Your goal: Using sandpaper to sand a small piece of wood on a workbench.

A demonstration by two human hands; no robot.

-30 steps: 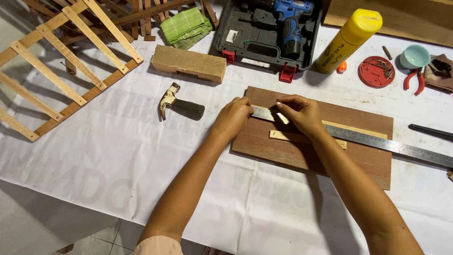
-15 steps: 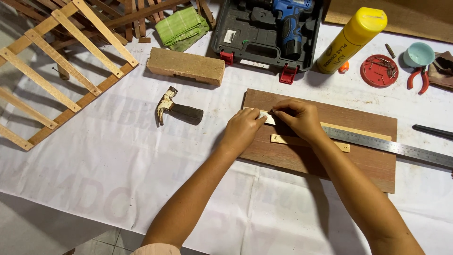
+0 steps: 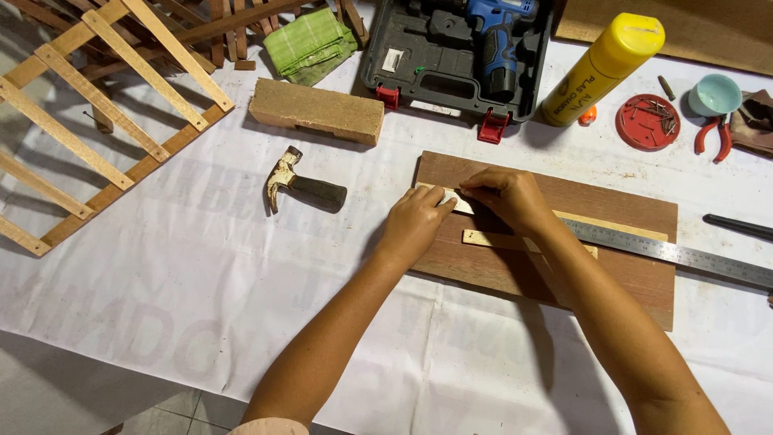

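Observation:
A long steel ruler (image 3: 668, 254) lies across a brown wooden board (image 3: 612, 282), along a thin pale wood strip (image 3: 620, 223). My left hand (image 3: 415, 221) presses down on the ruler's left end. My right hand (image 3: 507, 197) sits just right of it, fingers pinched together at the ruler's edge; whatever small thing it holds is hidden by the fingers. A second short pale strip (image 3: 491, 239) lies on the board just below my right hand.
A hammer (image 3: 302, 185) lies left of the board, with a wood block (image 3: 316, 111) behind it. A drill case (image 3: 459, 48), a yellow spray can (image 3: 600, 68), a red lid of nails (image 3: 646, 121), pliers (image 3: 713, 137) and a slatted wooden frame (image 3: 105, 121) ring the work area.
My left hand slid slightly right along the ruler's end, closing up to my right hand. My right hand's fingers drew in tighter at the ruler edge.

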